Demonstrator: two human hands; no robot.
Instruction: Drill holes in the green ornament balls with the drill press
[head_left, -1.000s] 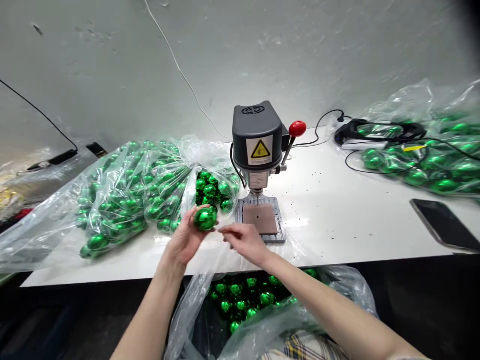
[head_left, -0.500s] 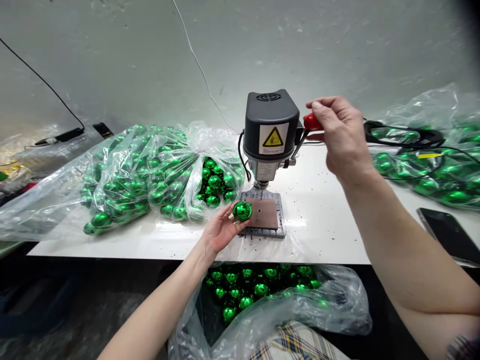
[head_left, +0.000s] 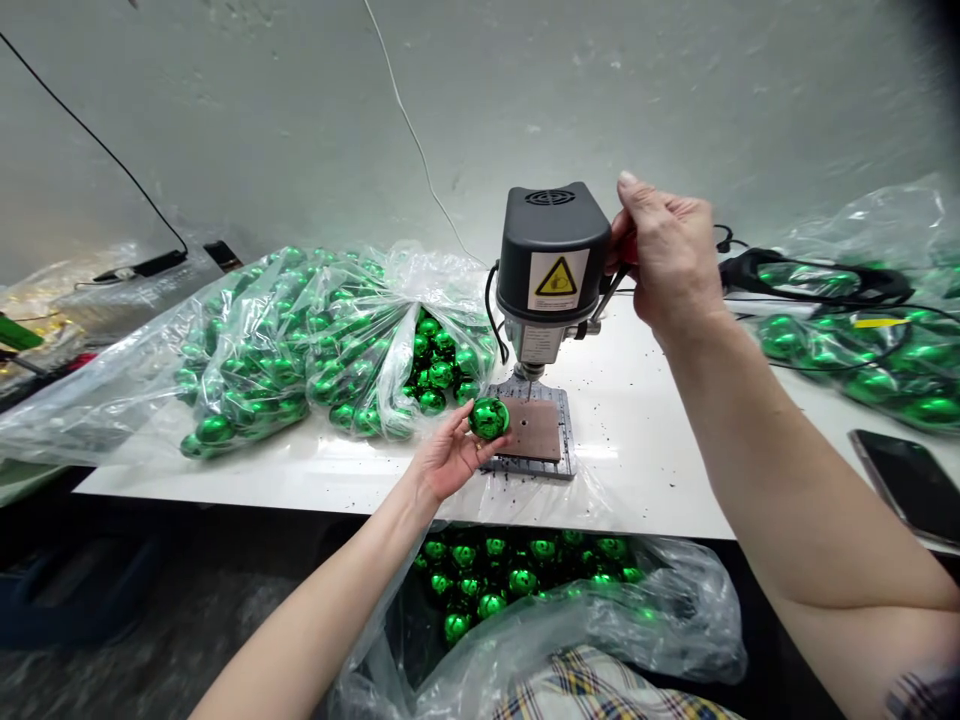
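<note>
Apparently, ball (head_left: 489, 418) rests in left hand (head_left: 451, 456).

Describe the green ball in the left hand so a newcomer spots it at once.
Find the dark drill press on the white table. At the left edge of the brown pad beneath it, the left hand holds a shiny green ball. Neighbouring green balls lie in clear plastic bags; this one is out, in the hand.

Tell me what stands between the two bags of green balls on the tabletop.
In the head view, the drill press stands there, the right hand gripping its red knob, and the left hand holding a green ball.
</note>
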